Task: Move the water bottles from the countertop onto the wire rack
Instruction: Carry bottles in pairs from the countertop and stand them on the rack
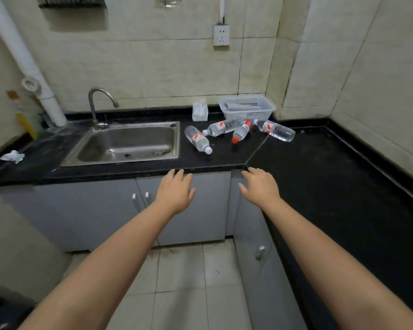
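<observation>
Several clear water bottles with red-and-white labels lie on their sides on the black countertop (320, 177), right of the sink. One white-capped bottle (198, 139) lies nearest the sink, another (222, 127) behind it, a red-capped one (241, 131) in the middle and a fourth (275, 130) at the right. My left hand (175, 190) and my right hand (260, 184) reach forward with straight fingers, hovering by the counter's front edge and holding nothing. A dark wire rack (70, 1) hangs on the wall at the top left, mostly cut off.
A steel sink (129, 145) with a curved tap (98, 103) sits left of the bottles. A white plastic basket (247, 107) and a small white box (200, 110) stand against the back wall. Crumpled tissue (12, 156) lies far left. Grey cabinets stand below.
</observation>
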### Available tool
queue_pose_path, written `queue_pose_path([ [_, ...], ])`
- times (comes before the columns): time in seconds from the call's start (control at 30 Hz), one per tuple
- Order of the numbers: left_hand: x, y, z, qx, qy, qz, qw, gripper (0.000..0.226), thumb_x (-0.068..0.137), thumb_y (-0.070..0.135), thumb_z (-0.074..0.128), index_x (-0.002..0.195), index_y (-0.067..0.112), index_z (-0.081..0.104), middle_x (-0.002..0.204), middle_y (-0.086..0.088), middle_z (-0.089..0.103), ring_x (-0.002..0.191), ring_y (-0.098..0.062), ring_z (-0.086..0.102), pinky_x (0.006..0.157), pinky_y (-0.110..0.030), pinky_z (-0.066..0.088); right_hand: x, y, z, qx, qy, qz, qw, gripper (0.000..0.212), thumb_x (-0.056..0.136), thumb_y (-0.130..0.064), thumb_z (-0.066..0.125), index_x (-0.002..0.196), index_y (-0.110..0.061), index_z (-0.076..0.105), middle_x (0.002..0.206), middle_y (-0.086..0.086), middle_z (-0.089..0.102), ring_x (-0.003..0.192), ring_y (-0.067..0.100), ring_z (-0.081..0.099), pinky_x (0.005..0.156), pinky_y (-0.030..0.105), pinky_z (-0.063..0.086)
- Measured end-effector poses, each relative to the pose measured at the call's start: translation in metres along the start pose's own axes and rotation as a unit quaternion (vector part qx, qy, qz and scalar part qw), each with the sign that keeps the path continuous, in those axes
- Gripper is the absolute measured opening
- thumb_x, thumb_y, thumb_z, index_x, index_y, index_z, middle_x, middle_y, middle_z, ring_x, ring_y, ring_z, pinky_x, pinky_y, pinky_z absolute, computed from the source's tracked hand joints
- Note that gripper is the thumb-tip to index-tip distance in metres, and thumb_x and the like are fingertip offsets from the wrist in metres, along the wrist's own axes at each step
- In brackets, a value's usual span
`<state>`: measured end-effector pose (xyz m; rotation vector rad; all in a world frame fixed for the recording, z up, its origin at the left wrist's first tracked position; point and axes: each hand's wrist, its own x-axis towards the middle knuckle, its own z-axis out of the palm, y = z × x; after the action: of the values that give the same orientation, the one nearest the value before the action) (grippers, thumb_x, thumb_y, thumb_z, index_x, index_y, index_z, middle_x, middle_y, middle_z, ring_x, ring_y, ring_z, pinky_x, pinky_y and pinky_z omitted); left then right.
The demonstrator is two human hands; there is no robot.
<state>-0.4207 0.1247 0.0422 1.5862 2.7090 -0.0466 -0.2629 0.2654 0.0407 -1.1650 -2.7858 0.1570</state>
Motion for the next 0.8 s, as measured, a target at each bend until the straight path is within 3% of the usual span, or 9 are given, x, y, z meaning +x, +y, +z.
queue_pose_path([
  [0.27,0.163,-0.051,0.024,-0.047,0.023,0.003,0.999,0.054,0.097,0.034,0.037,0.143,0.010,0.024,0.151,-0.017,0.022,0.141,-0.034,0.017,0.115,-0.040,0.019,0.158,-0.021,0.045,0.060,0.035,0.039,0.997,0.049,0.091,-0.030,0.049,0.135,-0.008,0.042,0.147,0.014,0.037,0.136,0.029,0.033,0.112,0.042,0.028],
  [0.6,0.349,-0.075,0.058,-0.043,-0.038,0.110,0.992,0.054,0.096,0.038,0.036,0.142,0.011,0.028,0.151,-0.015,0.026,0.138,-0.030,0.025,0.114,-0.038,0.024,0.289,0.011,0.085,0.074,-0.014,0.177,0.981,0.052,0.092,-0.034,0.046,0.137,-0.009,0.039,0.148,0.012,0.036,0.138,0.025,0.031,0.114,0.036,0.027],
  [0.8,0.434,-0.088,0.079,-0.042,-0.048,0.130,0.990,0.054,0.090,0.047,0.038,0.134,0.016,0.039,0.141,-0.007,0.041,0.132,-0.025,0.035,0.111,-0.037,0.031,0.367,0.068,0.100,0.031,-0.096,0.194,0.976,0.054,0.092,-0.032,0.047,0.140,-0.011,0.032,0.150,0.012,0.030,0.138,0.027,0.029,0.112,0.039,0.030],
])
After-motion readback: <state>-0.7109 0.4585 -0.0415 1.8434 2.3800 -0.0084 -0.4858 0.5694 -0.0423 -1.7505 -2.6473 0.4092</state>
